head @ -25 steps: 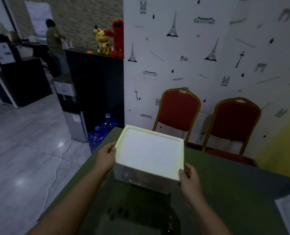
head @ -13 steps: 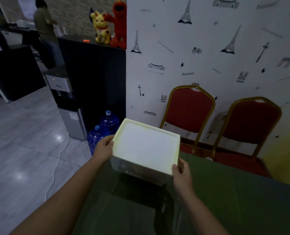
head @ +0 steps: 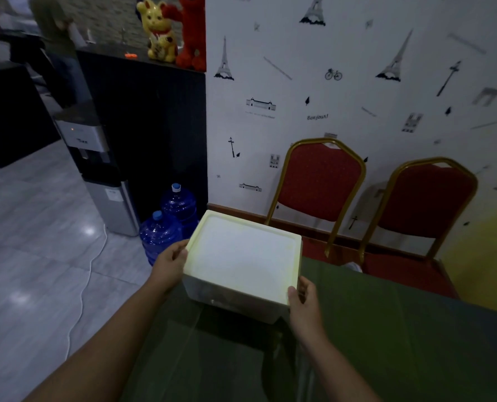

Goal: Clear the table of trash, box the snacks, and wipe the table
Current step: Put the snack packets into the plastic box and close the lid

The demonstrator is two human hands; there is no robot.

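Observation:
A white plastic box (head: 243,264) with its pale lid on sits at the far left corner of the green, glass-topped table (head: 401,338). My left hand (head: 169,264) grips the box's left side and my right hand (head: 304,297) grips its near right corner. Dim shapes show through the box's clear front wall; I cannot tell what they are.
Two red chairs with gold frames (head: 320,181) (head: 427,198) stand against the patterned wall behind the table. Two blue water jugs (head: 160,233) and a water dispenser (head: 96,169) stand on the tiled floor at left, with a white cable (head: 82,291) trailing. A person (head: 58,39) stands far back.
The box has moved away from me toward the table's far left corner, with both hands still on it. The view has swung left, and the paper at the table's right edge has left the frame.

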